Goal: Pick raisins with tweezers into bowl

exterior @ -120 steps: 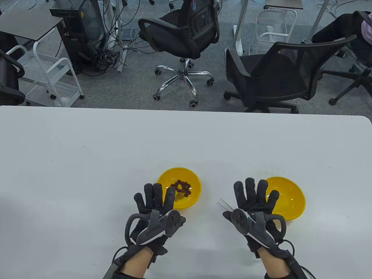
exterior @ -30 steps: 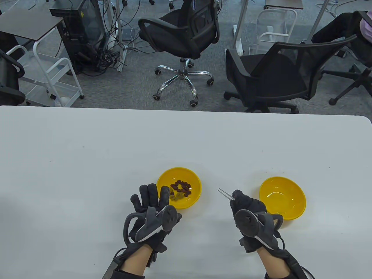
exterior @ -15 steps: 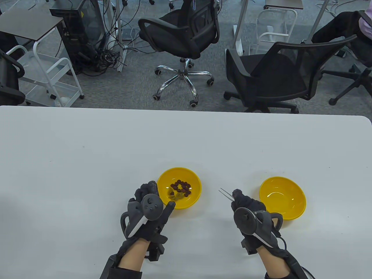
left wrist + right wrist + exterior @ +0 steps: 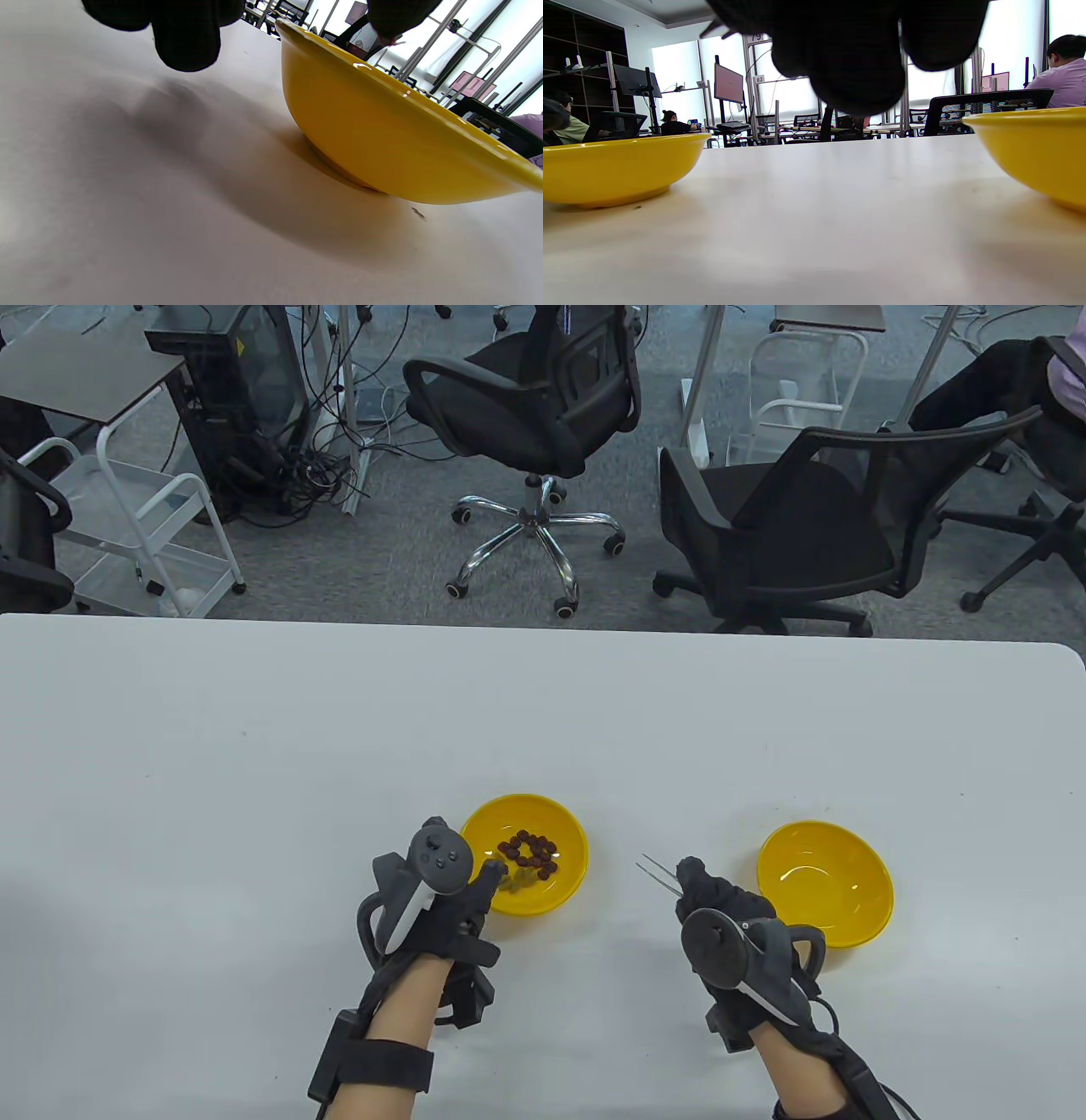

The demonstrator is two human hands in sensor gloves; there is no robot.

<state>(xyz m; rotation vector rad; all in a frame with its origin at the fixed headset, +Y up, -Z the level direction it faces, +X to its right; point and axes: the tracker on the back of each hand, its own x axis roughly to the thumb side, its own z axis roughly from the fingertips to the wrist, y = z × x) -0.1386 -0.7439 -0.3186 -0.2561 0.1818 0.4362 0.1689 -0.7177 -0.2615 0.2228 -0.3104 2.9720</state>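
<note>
The right hand [image 4: 721,899] grips the tweezers [image 4: 657,872] in curled fingers, the thin prongs slightly parted and pointing toward ten o'clock, carrying nothing. The left hand [image 4: 441,891] sits at the eight o'clock edge of the left bowl [image 4: 570,836]; its thumb rests at the rim, the other fingers curl beside the wall, and whether it truly grips the bowl I cannot tell. The raisins [image 4: 530,850] lie inside that bowl, well apart from the prongs. The empty right bowl [image 4: 865,899] stands at three o'clock of the right hand. Likely risks: the small wrinkled raisins slipping from the prongs over the table [image 4: 254,780], or the light bowl skidding if prodded. Count: two yellow bowls, one pair of tweezers, roughly fifteen raisins.
</note>
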